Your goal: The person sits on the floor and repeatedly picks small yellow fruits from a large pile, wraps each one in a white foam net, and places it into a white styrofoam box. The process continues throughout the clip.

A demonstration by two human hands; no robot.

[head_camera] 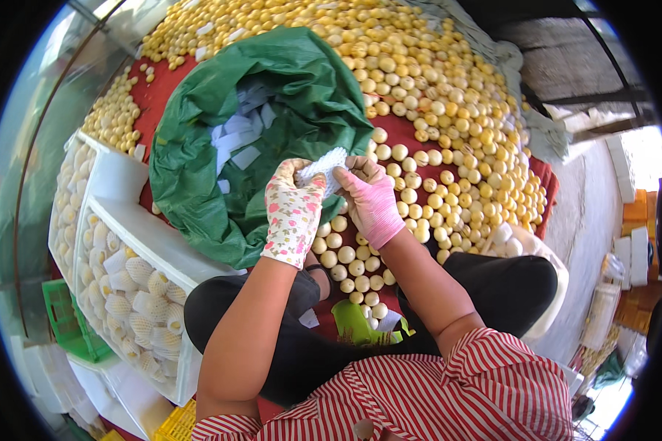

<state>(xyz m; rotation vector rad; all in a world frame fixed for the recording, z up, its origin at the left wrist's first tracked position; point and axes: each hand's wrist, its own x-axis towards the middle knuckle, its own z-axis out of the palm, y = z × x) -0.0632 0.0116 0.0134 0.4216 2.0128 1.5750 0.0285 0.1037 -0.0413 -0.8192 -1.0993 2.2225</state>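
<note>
A white foam mesh sleeve [331, 163] is held between my two hands, above the near right rim of a green woven sack [198, 110]. My left hand [295, 212], in a floral glove, grips its left end. My right hand [368, 198], in a pink glove with greyish fingertips, pinches its right end. Whether a fruit is inside the sleeve, I cannot tell. Flat white foam sleeves [237, 132] lie inside the open sack. Round pale yellow fruits [346, 254] lie loose on a red cloth [400, 129] below and to the right of my hands.
At the left, a white foam box [138, 237] holds sleeved fruits [140, 297], beside a green plastic crate [69, 325]. A large heap of yellow fruits [452, 82] spreads across the back and right. A pale container [551, 308] stands by my right knee. A yellow crate [176, 421] is at bottom left.
</note>
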